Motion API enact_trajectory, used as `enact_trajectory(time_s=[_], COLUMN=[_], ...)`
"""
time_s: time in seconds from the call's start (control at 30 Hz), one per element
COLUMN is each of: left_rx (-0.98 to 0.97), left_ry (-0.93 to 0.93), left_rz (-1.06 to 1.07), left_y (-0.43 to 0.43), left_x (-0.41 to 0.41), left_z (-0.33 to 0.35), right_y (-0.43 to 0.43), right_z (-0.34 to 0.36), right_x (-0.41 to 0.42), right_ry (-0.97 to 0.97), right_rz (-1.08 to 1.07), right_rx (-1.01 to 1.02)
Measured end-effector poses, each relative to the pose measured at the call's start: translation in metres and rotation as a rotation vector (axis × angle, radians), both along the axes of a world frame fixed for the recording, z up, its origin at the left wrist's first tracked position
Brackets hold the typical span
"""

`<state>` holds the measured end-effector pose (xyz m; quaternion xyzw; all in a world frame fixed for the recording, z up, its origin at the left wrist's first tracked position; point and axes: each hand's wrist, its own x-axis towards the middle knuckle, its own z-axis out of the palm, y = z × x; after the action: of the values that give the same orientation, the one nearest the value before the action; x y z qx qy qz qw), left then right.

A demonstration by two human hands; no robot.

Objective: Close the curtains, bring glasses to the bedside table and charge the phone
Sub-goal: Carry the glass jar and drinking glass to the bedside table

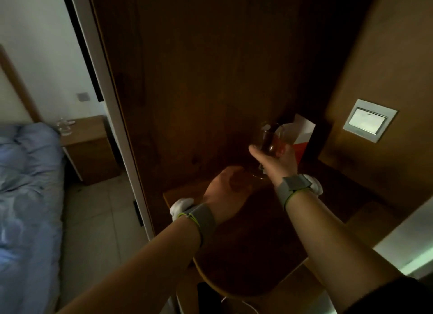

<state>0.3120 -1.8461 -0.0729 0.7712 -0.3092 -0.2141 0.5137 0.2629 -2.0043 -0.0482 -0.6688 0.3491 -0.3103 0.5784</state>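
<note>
My right hand (276,156) grips a clear glass (269,135) held above a dark wooden desk (246,243); the glass foot shows just below my wrist. My left hand (225,187) hovers over the desk beside that foot, back up, its fingers curled under and lost in the dark, so I cannot tell whether they hold anything. The bedside table (91,138) stands far left next to the bed (25,185), with clear glassware (63,126) on its top. No phone or curtains are in view.
A white and red paper bag (304,135) stands behind the glass against the wooden wall. A light switch plate (369,120) is on the right wall. A white door frame (117,126) separates the desk from the tiled floor (93,220).
</note>
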Motion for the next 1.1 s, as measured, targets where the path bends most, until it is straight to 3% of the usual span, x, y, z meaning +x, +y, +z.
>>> enact_trajectory(time_s=[0.3, 0.57, 0.9, 1.1], left_rx=[0.048, 0.018, -0.154, -0.234], left_ry=[0.055, 0.015, 0.146, 0.027], left_rz=[0.001, 0.071, 0.175, 0.286], left_y=[0.000, 0.024, 0.077, 0.134], left_x=[0.013, 0.012, -0.003, -0.011], left_z=[-0.007, -0.009, -0.006, -0.002], right_y=[-0.014, 0.019, 0.103, 0.166], right_z=[-0.008, -0.016, 0.009, 0.016], right_x=[0.028, 0.011, -0.008, -0.007], right_ry=[-0.006, -0.069, -0.054, -0.031], right_rz=[-0.036, 0.038, 0.304, 0.477], right_rx=[0.102, 0.026, -0.043, -0.093])
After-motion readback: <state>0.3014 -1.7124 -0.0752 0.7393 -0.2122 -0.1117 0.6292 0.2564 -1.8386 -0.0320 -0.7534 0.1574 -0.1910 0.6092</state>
